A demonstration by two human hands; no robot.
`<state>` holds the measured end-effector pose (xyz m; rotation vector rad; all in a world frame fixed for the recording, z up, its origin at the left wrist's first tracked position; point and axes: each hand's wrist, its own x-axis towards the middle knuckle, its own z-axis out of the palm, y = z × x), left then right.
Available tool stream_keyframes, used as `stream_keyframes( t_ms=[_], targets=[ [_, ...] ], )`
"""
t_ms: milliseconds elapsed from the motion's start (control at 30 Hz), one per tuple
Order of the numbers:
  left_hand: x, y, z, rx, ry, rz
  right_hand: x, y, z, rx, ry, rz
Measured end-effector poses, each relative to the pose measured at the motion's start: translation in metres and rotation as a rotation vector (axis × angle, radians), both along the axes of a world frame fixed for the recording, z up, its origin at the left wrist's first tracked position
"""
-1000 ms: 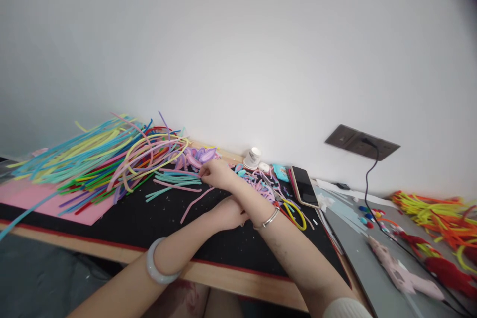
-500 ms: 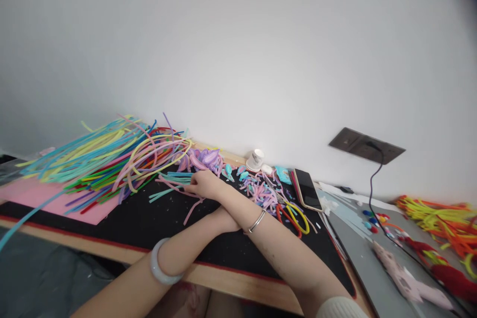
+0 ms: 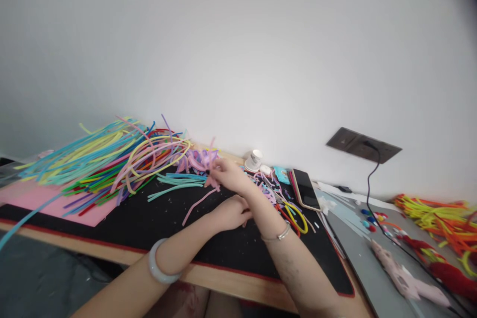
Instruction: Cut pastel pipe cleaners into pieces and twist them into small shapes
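My right hand [image 3: 229,177], with a silver bracelet at its wrist, reaches across above my left hand. Its fingers are pinched together on a pink pipe cleaner [image 3: 211,180], beside the pile of purple and pink looped pipe-cleaner pieces [image 3: 194,159]. Under its fingertips lie several teal pipe cleaners [image 3: 175,180] and a loose pink strip [image 3: 194,208] on the black mat [image 3: 149,223]. My left hand [image 3: 233,212], below a white bangle, hovers low over the mat with curled fingers. Whatever it grips is partly hidden behind my right forearm.
Many coloured pipe cleaners [image 3: 97,154] heap at left on pink paper [image 3: 93,216]. Pliers with yellow and red handles [image 3: 298,218], a paper cup [image 3: 254,160] and a phone [image 3: 306,189] lie right of centre. Further right are a pink glue gun [image 3: 406,278] and a cable [image 3: 370,198].
My right hand has moved right from the teal pipe cleaners and now pinches a pink one. My left hand has come out from beneath the right wrist, its fingers now partly showing.
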<state>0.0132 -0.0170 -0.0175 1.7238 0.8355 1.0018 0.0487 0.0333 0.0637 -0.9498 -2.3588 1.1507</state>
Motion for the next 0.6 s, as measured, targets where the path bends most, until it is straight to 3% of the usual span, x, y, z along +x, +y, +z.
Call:
stream_keyframes(
  t_ms=[133,233,333,467,600],
  targets=[
    [0.005,0.006,-0.002,-0.023,0.089,-0.035,0.051,-0.005,0.009,-0.221,0.200,-0.094],
    [0.006,0.010,-0.001,-0.147,-0.029,0.014,0.086,-0.014,0.001,-0.325,0.237,-0.175],
    [0.001,0.010,0.007,-0.224,-0.186,-0.030,0.114,-0.026,-0.010,-0.328,0.328,-0.214],
    [-0.003,0.005,0.018,-0.360,-0.287,-0.104,0.136,-0.041,-0.023,-0.364,0.283,-0.177],
    [-0.001,0.004,0.017,-0.444,-0.393,-0.117,0.142,-0.048,-0.042,-0.394,0.225,-0.144]
  ],
)
